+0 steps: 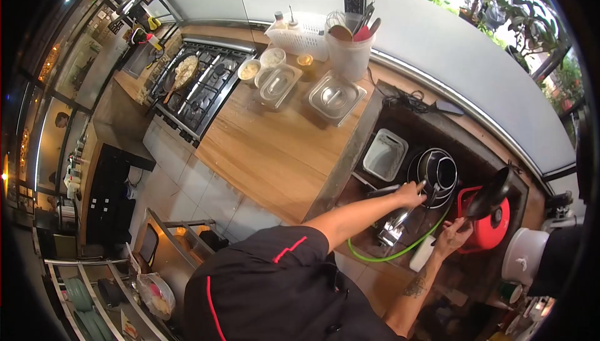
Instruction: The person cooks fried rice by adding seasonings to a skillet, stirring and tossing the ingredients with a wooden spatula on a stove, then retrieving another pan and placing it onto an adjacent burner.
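My left hand (410,196) is closed beside a stack of dark pots with pale rims (435,161) in the sink; what its fingers grip is too small to make out. A grey strip like a handle (382,192) lies by that wrist. My right hand (453,236) grips the lower edge of a black pan (490,196), tilted up above a red pot (484,228). Below my left hand is the shiny metal faucet (392,230). A green hose (375,256) curves around it toward a white block-shaped thing (423,253).
A metal tub (385,153) stands in the sink's far corner. Lidded steel containers (336,97) and a utensil bucket (349,54) are on the wooden counter (281,153). Farther left, a pan of food (185,71) sits on the stove (203,94). A white pot (524,256) stands at right.
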Demonstrator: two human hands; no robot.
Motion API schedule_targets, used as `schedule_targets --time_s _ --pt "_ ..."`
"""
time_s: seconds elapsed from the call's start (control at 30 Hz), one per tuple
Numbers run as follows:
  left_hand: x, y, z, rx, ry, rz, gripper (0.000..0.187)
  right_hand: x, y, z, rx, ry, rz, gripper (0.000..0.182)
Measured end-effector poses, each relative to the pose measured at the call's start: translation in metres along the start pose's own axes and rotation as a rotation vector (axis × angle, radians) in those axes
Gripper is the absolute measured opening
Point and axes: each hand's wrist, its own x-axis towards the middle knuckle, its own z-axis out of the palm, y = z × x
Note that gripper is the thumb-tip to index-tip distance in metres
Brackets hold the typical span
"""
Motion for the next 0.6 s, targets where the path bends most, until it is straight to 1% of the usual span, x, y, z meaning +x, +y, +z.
schedule_targets --time_s 0.03,0.07,0.1,0.13,0.17,0.2,0.23,0.27,0.3,0.33,0.4,0.47,0.5,0.53,0.6 --pt "-0.012 0.001 -0.015 -0.14 -0.018 -0.114 0.078 -0.001 -0.004 -0.006 0.107 -0.02 -0.015 0.035" --pt "-0.025 0.001 -0.029 -0.278 -0.048 -0.225 0.08 -0.018 -0.047 -0.001 0.112 0.014 0.015 0.034" --pt "-0.04 -0.001 -0.046 -0.3 -0.099 -0.228 0.08 -0.027 -0.074 0.002 0.255 0.014 0.086 0.035" --pt "-0.052 -0.009 -0.051 -0.306 -0.095 -0.229 0.08 -0.036 -0.09 0.01 0.41 -0.002 0.154 0.036" --pt "-0.067 -0.02 -0.057 -0.287 -0.069 -0.16 0.073 -0.04 -0.083 0.004 0.488 -0.088 0.306 0.037" --pt "-0.081 -0.031 -0.066 -0.268 -0.034 -0.09 0.065 -0.046 -0.077 0.007 0.524 -0.116 0.396 0.038" --pt "-0.106 -0.036 -0.081 -0.211 0.032 -0.129 0.059 -0.056 -0.085 0.013 0.559 -0.142 0.487 0.038" --pt "-0.12 -0.057 -0.09 -0.263 -0.027 -0.062 0.054 -0.085 -0.114 0.035 0.532 -0.142 0.469 0.037" --pt "-0.16 -0.06 -0.12 -0.294 -0.014 0.011 0.052 -0.111 -0.117 0.055 0.495 -0.198 0.387 0.037" --pt "-0.189 -0.072 -0.145 -0.416 -0.139 0.01 0.053 -0.138 -0.114 0.078 0.46 -0.253 0.303 0.037" --pt "-0.255 -0.105 -0.174 -0.869 -0.167 -0.052 0.052 -0.205 -0.119 0.133 0.472 -0.424 0.143 0.037" --pt "-0.34 -0.137 -0.226 -1.141 -0.097 -0.024 0.049 -0.301 -0.152 0.194 0.56 -0.5 0.142 0.034" --pt "-0.374 -0.163 -0.243 -1.117 0.02 0.078 0.049 -0.347 -0.171 0.211 0.424 -0.678 0.118 0.034" --pt "-0.41 -0.183 -0.264 -0.997 0.194 0.11 0.05 -0.393 -0.188 0.228 0.284 -0.843 0.095 0.034" --pt "-0.478 -0.226 -0.303 -0.724 0.713 0.172 0.051 -0.495 -0.178 0.28 0.324 -1.133 0.029 0.036"
